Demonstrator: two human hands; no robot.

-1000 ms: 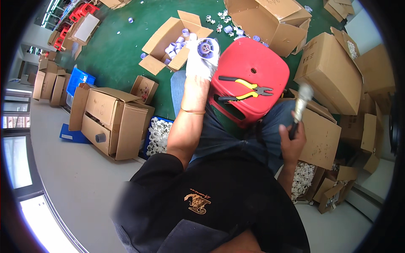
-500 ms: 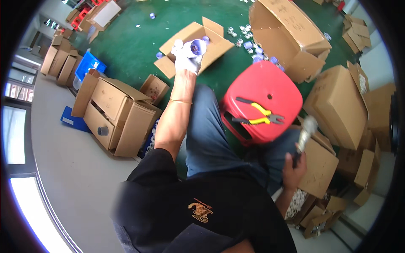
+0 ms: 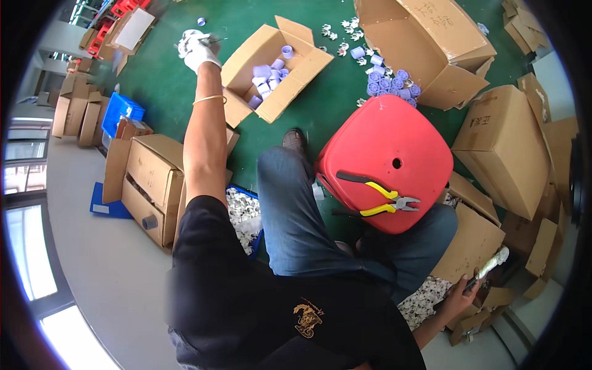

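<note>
A: Where's the left hand [image 3: 202, 54]?

B: Far left, arm stretched out over the floor [image 3: 148, 68], in a white glove, just left of an open box [image 3: 239, 61].

A: Holding anything?

B: Something whitish with dark bits shows at its fingers. It's too small and blurred to name, and I can't tell how far the fingers are open or whether they grip it.

A: And the right hand [image 3: 459, 300]?

B: Near right, bare, its fingers closed round the black handle of a tool [image 3: 492, 265]. The tool's pale head points far and right, well apart from the stool [image 3: 364, 142].

A: What's on the stool?

B: Pliers [image 3: 388, 208], yellow and black, lying with their jaws to the right.

A: The purple cups?

B: Some cups [image 3: 266, 77] lie inside the open box. A pile [image 3: 394, 86] sits on the floor just beyond the stool, and one lone cup [image 3: 201, 21] lies beyond the left hand.

A: Those white pieces [image 3: 243, 213]?

B: Heaped in a blue tray [image 3: 255, 248], left of the stool and nearer.
</note>
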